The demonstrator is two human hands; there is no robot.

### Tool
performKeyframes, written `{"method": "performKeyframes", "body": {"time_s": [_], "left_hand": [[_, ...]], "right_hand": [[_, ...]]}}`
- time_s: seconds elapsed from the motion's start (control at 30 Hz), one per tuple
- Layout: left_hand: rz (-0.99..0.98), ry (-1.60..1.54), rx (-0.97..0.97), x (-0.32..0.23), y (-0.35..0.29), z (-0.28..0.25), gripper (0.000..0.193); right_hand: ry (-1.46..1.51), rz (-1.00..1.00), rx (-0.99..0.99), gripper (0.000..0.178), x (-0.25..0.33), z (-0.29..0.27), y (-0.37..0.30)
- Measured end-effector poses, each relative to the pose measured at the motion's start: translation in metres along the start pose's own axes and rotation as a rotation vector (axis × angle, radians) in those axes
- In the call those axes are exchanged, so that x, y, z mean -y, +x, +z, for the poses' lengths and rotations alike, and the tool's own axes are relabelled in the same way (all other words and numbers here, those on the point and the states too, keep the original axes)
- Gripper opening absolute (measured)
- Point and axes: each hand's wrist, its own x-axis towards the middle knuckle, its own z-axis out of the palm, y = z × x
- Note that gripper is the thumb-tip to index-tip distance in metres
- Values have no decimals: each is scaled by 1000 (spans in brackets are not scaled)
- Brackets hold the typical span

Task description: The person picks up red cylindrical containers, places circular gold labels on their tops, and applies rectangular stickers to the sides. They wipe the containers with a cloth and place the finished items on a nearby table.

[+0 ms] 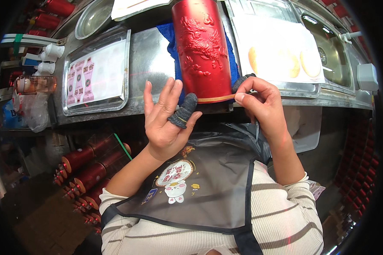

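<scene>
The red canister [202,55] lies at twelve o'clock, its gold band [212,100] seemingly mostly on; my left hand [162,121] rests spread at seven, my right hand [266,106] pinching the band's apparently unfinished end at five.

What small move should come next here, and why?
Perhaps the left hand should slide its gray finger cover rightward along the gold band on the red cylinder: the cover sits by the band's left end, and the right hand is at its right end.
</scene>
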Motion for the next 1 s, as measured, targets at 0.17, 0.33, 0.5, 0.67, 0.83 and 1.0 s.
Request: {"method": "performKeyframes", "body": {"time_s": [0.17, 0.33, 0.5, 0.67, 0.83, 1.0], "left_hand": [[92, 54, 47, -5, 14, -3, 41], [220, 150, 55, -12, 37, 0, 16], [269, 210, 50, -25, 57, 17, 19], [-36, 5, -47, -10, 37, 16, 53], [-83, -114, -32, -5, 16, 4, 52], [-117, -66, 34, -3, -12, -3, 47]], "right_hand": [[15, 9, 1, 9, -2, -1, 1], [34, 94, 21, 5, 3, -6, 1], [19, 50, -28, 8, -5, -4, 2], [32, 50, -3, 8, -3, -1, 1], [61, 33, -55, 8, 0, 2, -5], [-237, -58, -155, 48, 5, 28, -6]]}}
